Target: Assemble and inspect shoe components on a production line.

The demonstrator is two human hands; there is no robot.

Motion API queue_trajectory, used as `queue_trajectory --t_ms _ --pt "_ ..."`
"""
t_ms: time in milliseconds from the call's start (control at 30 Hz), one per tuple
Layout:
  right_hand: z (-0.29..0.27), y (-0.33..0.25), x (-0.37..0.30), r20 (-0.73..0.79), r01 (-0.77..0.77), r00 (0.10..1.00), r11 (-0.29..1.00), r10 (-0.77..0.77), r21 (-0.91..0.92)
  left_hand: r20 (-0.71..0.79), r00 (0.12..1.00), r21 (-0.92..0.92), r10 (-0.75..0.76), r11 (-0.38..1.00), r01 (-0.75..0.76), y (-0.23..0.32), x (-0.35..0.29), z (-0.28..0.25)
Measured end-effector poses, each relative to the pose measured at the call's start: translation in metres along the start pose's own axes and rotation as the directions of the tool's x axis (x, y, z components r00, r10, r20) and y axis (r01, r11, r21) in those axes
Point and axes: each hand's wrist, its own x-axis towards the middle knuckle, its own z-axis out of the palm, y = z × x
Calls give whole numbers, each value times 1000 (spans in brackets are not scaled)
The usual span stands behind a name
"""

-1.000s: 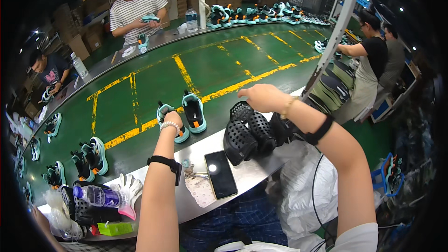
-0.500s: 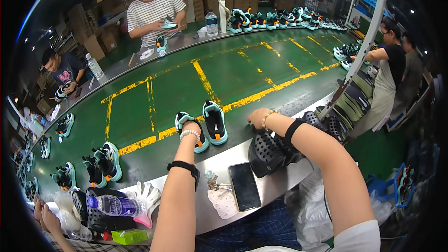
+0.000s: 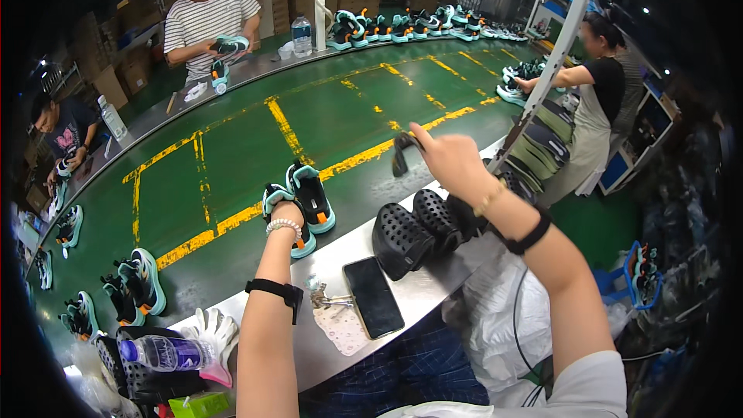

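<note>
My left hand [image 3: 285, 214] reaches into the opening of a black and mint sneaker [image 3: 304, 244] with an orange tab; its fingers are hidden there. Right beside it stands the matching sneaker [image 3: 313, 200], upright with its opening toward me. My right hand [image 3: 457, 161] is raised above the near edge of the green belt, its fingers pinched on a dark, bent flat piece [image 3: 401, 156] whose kind I cannot make out. Below that hand, black perforated clogs [image 3: 401, 238] sit in a row on the metal ledge.
A phone [image 3: 374, 298], keys [image 3: 334, 302], a water bottle [image 3: 166, 353] and white gloves [image 3: 213, 333] lie on the near ledge [image 3: 309, 364]. Olive insoles [image 3: 542, 139] are stacked by a white post [image 3: 549, 70]. More sneakers [image 3: 141, 282] stand at left. Co-workers handle shoes across and at right.
My right hand has lifted from beside the clogs and now carries the dark flat piece. My left hand stays at the sneaker. The whole view has shifted, with things appearing further left.
</note>
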Motion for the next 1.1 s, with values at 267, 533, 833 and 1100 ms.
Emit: queue_trajectory --t_ms 267,533,833,1100 --pt "-9 -7 -123 95 -200 977 976 192 85 -54 998 -21 28 999 -30 -8 32 34" --pt "-11 -5 -161 199 -337 938 889 285 311 22 1000 -11 -4 1000 4 -8 28 30" --pt "2 -24 -147 243 -585 791 580 561 567 23 1000 -28 -10 1000 11 -21 27 29" --pt "20 -21 -144 63 -540 808 695 586 475 124 989 223 84 968 -111 -4 7 0"
